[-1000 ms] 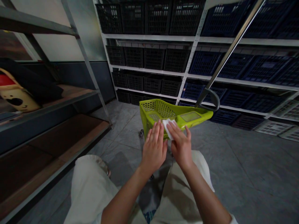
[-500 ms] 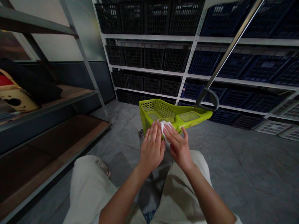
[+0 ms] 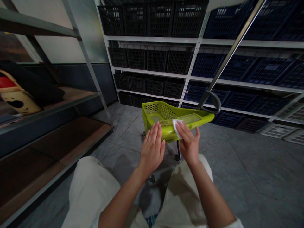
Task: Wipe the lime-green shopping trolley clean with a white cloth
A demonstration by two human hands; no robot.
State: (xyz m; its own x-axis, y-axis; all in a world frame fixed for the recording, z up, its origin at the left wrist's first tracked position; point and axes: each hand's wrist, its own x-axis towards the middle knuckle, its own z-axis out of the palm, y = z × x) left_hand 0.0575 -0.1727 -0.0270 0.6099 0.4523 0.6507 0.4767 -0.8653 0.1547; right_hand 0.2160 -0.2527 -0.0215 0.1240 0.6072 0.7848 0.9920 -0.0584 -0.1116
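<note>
Between my knees stands a small green shopping cart [image 3: 169,134] with perforated basket walls, casters and a long metal pole rising to the upper right. My left hand [image 3: 152,146] lies flat with fingers stretched along the basket's near side. In my right hand [image 3: 188,141] is a white cloth or tissue [image 3: 177,126], pressed onto the cart's near top rim, beside a clear panel set in the rim. The cloth's far part shows; the rest is under my fingers.
A white rack [image 3: 152,73] ahead holds several black crates [image 3: 156,60] and blue crates [image 3: 209,65]. To my left is a metal shelf [image 3: 57,133] bearing a yellow bag [image 3: 21,103] with a red top and dark fabric. Grey tiles [image 3: 237,164] cover the floor.
My right hand has slid the white cloth to the right along the cart's rim, away from my left hand. My left hand has shifted slightly left and remains against the cart.
</note>
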